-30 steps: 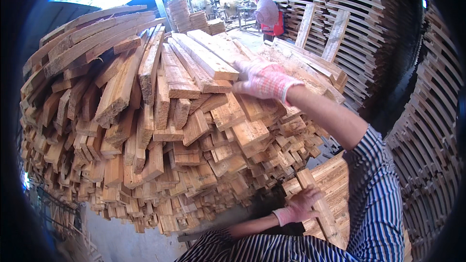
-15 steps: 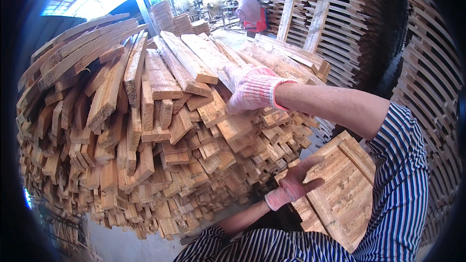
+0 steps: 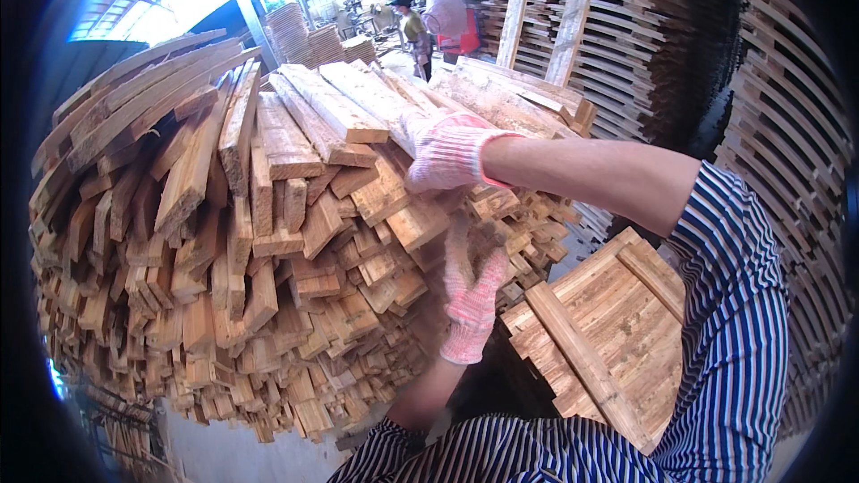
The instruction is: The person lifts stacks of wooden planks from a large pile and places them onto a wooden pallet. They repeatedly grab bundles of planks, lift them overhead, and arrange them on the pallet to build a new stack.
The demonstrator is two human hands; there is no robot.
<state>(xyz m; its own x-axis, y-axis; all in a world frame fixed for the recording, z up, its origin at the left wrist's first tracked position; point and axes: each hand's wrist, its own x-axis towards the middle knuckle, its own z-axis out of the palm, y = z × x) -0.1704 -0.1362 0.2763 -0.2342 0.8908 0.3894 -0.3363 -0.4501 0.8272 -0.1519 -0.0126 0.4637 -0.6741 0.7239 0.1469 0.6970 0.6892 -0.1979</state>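
Observation:
A large pile of rough wooden planks [image 3: 295, 139] fills the left and middle, its sawn ends facing me. My right hand [image 3: 452, 150], in a pink-and-white knit glove, reaches over the top of the pile and is closed on a plank [image 3: 365, 97] there; its fingertips are partly hidden. Below it, my left hand [image 3: 472, 300], gloved alike, is raised in front of the plank ends with thumb and fingers apart. Nothing shows in that hand, and its fingertips are a little blurred. Near my body on the right lies a slatted wooden panel [image 3: 617, 331] with two cross battens.
Tall stacks of spaced boards [image 3: 608, 36] stand at the back right, and another stack [image 3: 792, 143] rises along the right edge. Two people are in the background, one in a dark cap [image 3: 414, 31]. Stacked wood [image 3: 300, 36] stands behind the pile.
My left hand has moved from above the slatted panel up and left to the plank ends. My right hand stays on the top planks. A second person has appeared in the background.

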